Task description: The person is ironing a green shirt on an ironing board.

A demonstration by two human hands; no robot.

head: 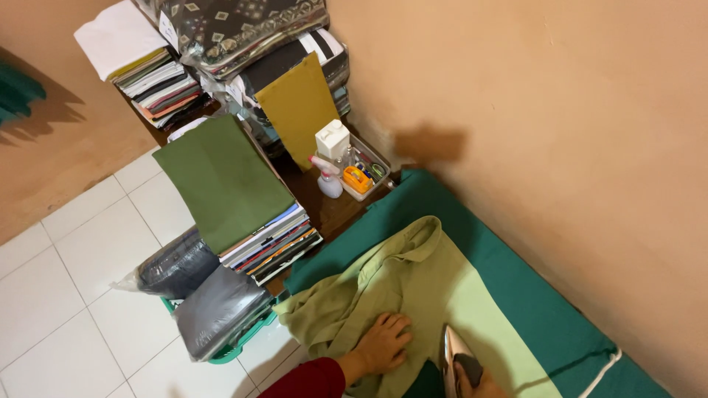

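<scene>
Left hand flat, fingers spread, pressing olive garment on green counter. Right hand grip clenched on iron handle, just right of left hand. Risk: hot iron so near fingers could burn them; bunched cloth left of garment could crease.

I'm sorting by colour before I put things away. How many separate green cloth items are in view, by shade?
Dark green ironing cover: 1
Light olive garment under the left hand: 1
Mid green folded cloth on the stack: 1
Total: 3
The right hand holds the iron.
</scene>
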